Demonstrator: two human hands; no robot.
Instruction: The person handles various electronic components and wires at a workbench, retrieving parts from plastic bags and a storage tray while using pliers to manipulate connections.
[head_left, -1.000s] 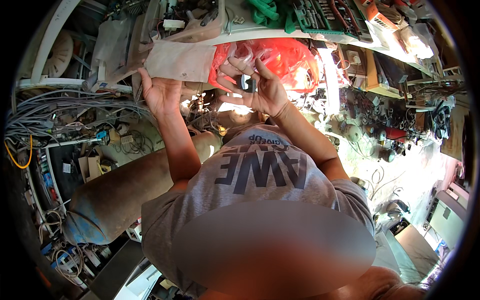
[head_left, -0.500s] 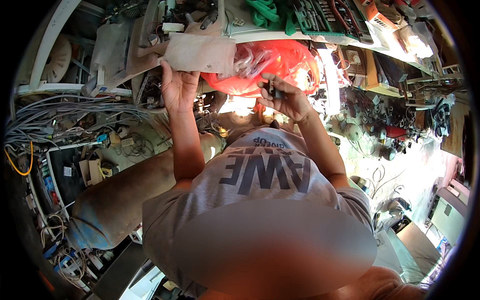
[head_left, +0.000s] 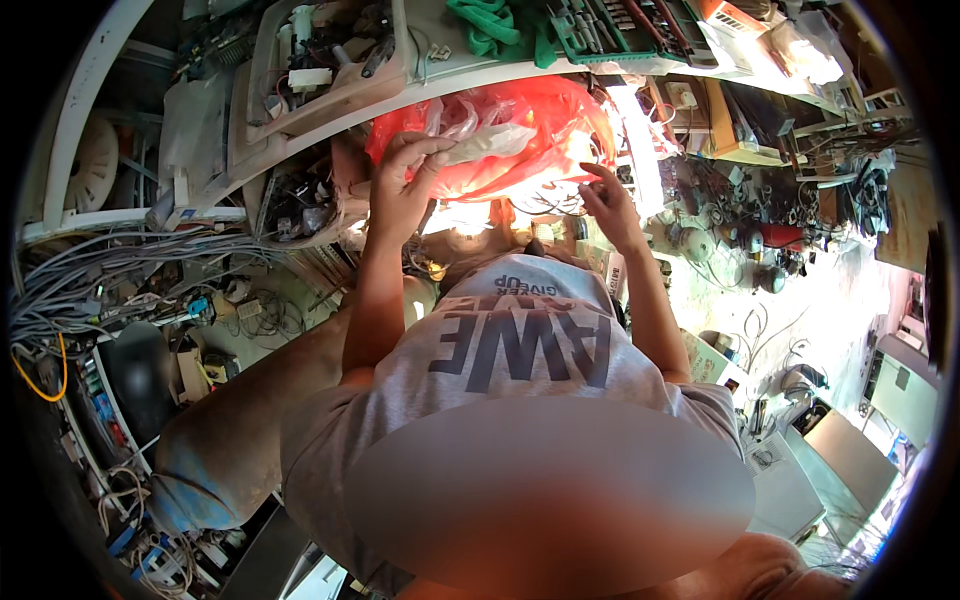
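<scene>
My left hand (head_left: 402, 190) is raised in front of the workbench. Its thumb and fingers pinch the end of a pale, cloudy plastic bag (head_left: 490, 143), which looks bunched and narrow. Behind it hangs a translucent red plastic bag (head_left: 560, 115) with clear plastic inside, glowing in strong light. To the right of the red bag is my right hand (head_left: 613, 210), its fingers curled and bent inward. Something small and dark may be at those fingertips, but glare and the bent fingers hide what it is.
On the bench lie a tub of small parts (head_left: 330, 75), a green cloth (head_left: 485, 28) and a green tool tray (head_left: 600, 35). Grey cables (head_left: 130, 240) bundle at the left, above a large rusty cylinder (head_left: 250, 420). Parts and wires clutter the right side.
The pale bag has gone from a broad flat sheet over the tub to a narrow bunch before the red bag. My left hand moved right; my right hand moved slightly right and down.
</scene>
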